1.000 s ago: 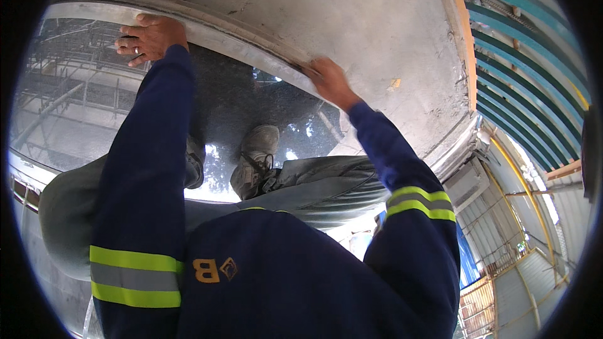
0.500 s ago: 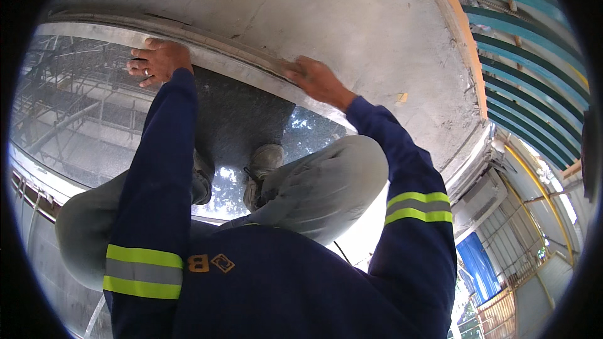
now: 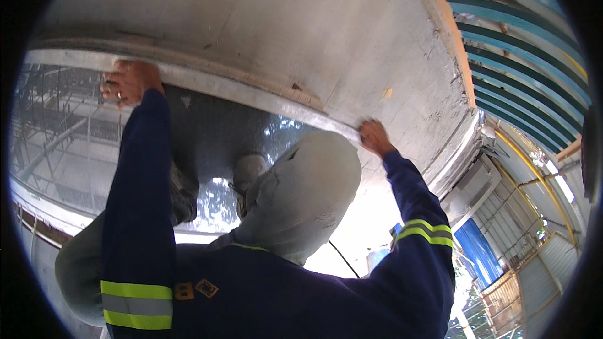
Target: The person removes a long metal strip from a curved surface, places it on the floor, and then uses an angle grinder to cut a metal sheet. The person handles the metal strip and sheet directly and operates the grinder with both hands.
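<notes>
A long pale strip [image 3: 239, 93] runs along the junction of a grey concrete surface [image 3: 282, 12] and a glossy dark reflective panel [image 3: 201, 119]. My left hand [image 3: 130, 80] rests at the strip's left part with its fingers apart, over the panel's upper edge. Farther right, my right hand [image 3: 374, 135] is closed at the strip's edge against the concrete, slightly blurred; whatever its fingers hold cannot be made out. Both arms are in dark blue sleeves. My bent knee [image 3: 314, 194] in grey trousers rises between them, with a shoe [image 3: 250, 169] partly behind it on the reflective surface.
An orange board [image 3: 461, 56] borders the concrete at the right, beside teal slats [image 3: 521, 69]. Beyond lie a yellow pipe [image 3: 537, 169], corrugated sheeting [image 3: 556, 263], a blue sheet [image 3: 477, 251] and a bright gap below the knee. Scaffolding shows reflected in the panel's left part.
My right hand has moved right and down along the strip. My left hand has shifted slightly down, then left in the picture. My knee has risen into view between the arms.
</notes>
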{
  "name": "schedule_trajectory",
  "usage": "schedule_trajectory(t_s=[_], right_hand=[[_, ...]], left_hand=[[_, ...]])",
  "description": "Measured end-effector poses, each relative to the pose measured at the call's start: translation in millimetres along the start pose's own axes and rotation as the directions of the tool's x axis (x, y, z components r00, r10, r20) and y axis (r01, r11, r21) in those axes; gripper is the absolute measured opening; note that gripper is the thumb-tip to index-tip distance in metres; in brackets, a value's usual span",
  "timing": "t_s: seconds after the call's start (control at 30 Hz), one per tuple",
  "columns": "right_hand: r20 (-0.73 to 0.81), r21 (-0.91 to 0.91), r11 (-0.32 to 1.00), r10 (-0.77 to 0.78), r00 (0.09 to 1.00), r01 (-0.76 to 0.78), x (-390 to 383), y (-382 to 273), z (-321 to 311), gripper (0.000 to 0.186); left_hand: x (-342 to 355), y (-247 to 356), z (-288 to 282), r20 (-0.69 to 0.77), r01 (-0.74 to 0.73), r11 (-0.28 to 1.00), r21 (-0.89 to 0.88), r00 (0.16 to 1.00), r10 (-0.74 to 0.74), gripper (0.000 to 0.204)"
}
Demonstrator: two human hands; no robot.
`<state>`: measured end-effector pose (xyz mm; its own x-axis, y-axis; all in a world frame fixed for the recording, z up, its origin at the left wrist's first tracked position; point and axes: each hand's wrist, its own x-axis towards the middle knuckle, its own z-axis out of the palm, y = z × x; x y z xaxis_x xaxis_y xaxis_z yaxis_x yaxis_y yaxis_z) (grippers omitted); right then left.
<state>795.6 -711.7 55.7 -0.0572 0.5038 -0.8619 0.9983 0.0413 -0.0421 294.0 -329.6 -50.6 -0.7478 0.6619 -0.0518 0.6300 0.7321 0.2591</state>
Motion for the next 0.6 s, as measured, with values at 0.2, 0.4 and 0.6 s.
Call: schedule_trajectory(t_s=[0.2, 0.4, 0.6], right_hand=[[-0.415, 0.282, 0.959, 0.113, 0.903, 0.010, -4, -3, -16, 0.013], [-0.735, 0.502, 0.624, -0.056, 0.675, 0.599, 146, -212, -175, 0.022], [-0.802, 0.372, 0.662, -0.123, 0.584, 0.651, 148, -211, -170, 0.019]], left_hand=[[-15, 9, -14, 0.056, -0.003, 0.998, -0.055, 0.998, 0.006, 0.071], [-14, 14, -9, 0.041, -0.022, 1.000, -0.017, 0.999, 0.022, 0.071], [-14, 16, -13, -0.001, -0.028, 0.998, -0.054, 1.000, 0.028, 0.071]])
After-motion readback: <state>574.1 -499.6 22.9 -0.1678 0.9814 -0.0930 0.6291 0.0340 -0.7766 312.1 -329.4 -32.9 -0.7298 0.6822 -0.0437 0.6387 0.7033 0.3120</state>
